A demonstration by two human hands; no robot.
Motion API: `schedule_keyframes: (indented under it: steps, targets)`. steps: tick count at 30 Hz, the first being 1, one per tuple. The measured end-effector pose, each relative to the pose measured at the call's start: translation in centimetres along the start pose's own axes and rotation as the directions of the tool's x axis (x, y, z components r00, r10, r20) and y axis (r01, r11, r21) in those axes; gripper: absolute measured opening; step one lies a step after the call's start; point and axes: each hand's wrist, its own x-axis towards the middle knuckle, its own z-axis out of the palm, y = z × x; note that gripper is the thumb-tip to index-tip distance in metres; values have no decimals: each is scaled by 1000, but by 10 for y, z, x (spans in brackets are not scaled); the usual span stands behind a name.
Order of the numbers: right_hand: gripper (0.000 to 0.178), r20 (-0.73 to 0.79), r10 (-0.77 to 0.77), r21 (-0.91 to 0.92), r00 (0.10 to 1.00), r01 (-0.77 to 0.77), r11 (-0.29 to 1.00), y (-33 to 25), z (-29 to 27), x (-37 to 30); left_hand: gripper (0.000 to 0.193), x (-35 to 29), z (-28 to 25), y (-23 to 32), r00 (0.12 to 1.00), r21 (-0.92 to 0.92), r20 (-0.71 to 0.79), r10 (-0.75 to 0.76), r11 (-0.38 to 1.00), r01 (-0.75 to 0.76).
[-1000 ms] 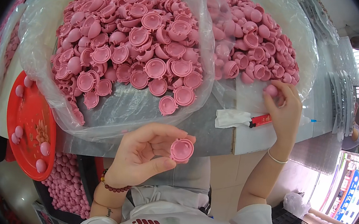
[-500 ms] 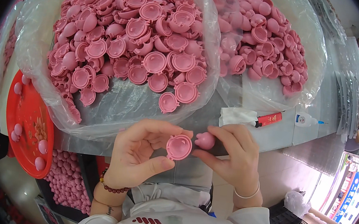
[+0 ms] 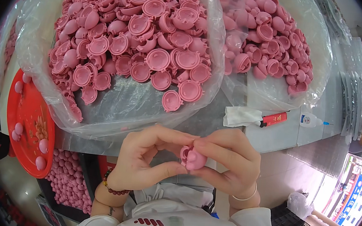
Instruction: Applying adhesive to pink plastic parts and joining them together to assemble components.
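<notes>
Two pink plastic half-shells meet between my hands, just off the table's near edge. My left hand [image 3: 148, 153] pinches the ring-rimmed half-shell [image 3: 184, 152], mostly hidden now by fingers and the other piece. My right hand [image 3: 233, 160] holds the rounded half-shell with small bumps [image 3: 196, 160] against it. Whether the rims are fully joined, I cannot tell. Beyond my hands, a heap of loose pink half-shells [image 3: 158, 60] lies in a clear plastic bag [image 3: 113, 128]. A second heap of knobbed pink pieces [image 3: 274, 47] lies in another bag to the right.
At left, a red tray [image 3: 30, 119] carries several pink balls. Below it, a dark crate holds many pink balls [image 3: 68, 180]. On the table's right lie a white wipe [image 3: 240, 116], a red lighter-like object [image 3: 274, 119] and a small white bottle with a blue tip [image 3: 310, 121].
My hands have come together. The rounded half-shell in my right hand has moved left against the half-shell in my left, which has turned its open face toward it.
</notes>
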Motion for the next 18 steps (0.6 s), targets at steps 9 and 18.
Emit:
schedule_keyframes:
  steps: [9,18]
  targets:
    - [40,-32,-54,-120,998,50,992,0,5,-1,44,0,4,3,993,-34,-83,-80,996,78]
    - [51,-2,-242,-180,970,238,955,-2,12,-12,44,3,-1,5,999,28,-40,-14,999,15]
